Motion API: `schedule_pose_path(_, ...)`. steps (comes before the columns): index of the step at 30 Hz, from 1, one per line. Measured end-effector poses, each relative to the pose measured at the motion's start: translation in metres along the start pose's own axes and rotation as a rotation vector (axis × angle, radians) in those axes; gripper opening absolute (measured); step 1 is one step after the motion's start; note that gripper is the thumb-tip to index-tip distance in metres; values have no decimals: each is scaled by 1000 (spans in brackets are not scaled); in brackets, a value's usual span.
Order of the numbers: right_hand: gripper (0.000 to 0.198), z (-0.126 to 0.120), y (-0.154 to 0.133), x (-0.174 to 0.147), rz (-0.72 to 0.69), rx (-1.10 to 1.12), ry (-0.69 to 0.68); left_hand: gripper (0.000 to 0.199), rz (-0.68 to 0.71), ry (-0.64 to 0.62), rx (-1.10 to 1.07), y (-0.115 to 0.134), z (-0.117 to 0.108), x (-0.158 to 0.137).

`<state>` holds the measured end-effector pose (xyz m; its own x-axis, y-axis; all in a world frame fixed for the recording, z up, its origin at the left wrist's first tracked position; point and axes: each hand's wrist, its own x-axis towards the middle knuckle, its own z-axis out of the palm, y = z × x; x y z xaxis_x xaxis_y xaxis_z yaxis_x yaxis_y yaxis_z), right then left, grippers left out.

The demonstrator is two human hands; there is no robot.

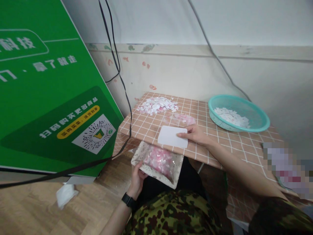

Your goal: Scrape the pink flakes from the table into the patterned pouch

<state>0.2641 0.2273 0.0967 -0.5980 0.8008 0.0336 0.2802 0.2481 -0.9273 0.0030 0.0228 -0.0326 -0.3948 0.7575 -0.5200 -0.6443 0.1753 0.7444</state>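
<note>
My left hand (137,180) is closed on the near left edge of a speckled cream square plate (156,175), held just below the table's front edge. In the plate lies a shiny heap of pink and white pieces (160,160). My right hand (195,134) pinches the right end of a flat white plastic scraper (168,136), which lies over the table's front edge, above the plate. Behind the scraper, a thin patch of pink and white bits (184,118) is spread on the cloth. Farther back sits a pile of small white and pink pieces (157,105).
A green mesh basket (260,122) with white pieces inside stands at the table's back right. Checked brown cloth (144,127) covers the table. Black cables (126,88) hang at the left beside a large green panel (56,75). A white bag (65,195) lies on the floor.
</note>
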Motion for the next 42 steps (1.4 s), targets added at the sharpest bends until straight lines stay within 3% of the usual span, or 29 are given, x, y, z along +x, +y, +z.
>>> schedule_pose_path(3,41,5,-4,-7,58,27,-168,57,-35,-9,-14,0,-2,1)
schedule_pose_path(5,42,4,-3,-6,73,82,-134,56,-39,-20,-28,-1,-4,2)
schedule_pose_path(10,51,-14,17,9,51,154,403,52,-41,-40,-53,-3,-6,5)
schedule_pose_path(12,54,-20,23,16,31,66,532,52,-57,-53,-51,-2,-5,5)
schedule_pose_path(14,56,-23,26,22,13,-29,571,53,-65,-52,-52,-2,-4,5)
schedule_pose_path(17,57,-22,25,25,8,-84,519,55,-62,-51,-53,-2,-5,5)
schedule_pose_path(26,54,-22,29,25,45,50,408,55,-54,-55,-16,-4,-4,4)
schedule_pose_path(35,54,-16,17,20,28,69,328,52,-56,-80,-9,-4,-5,4)
schedule_pose_path(39,52,-10,8,27,-47,11,242,54,-49,-72,-14,-5,-5,3)
schedule_pose_path(42,50,-8,3,37,-24,43,186,56,-33,-67,-31,-4,-5,3)
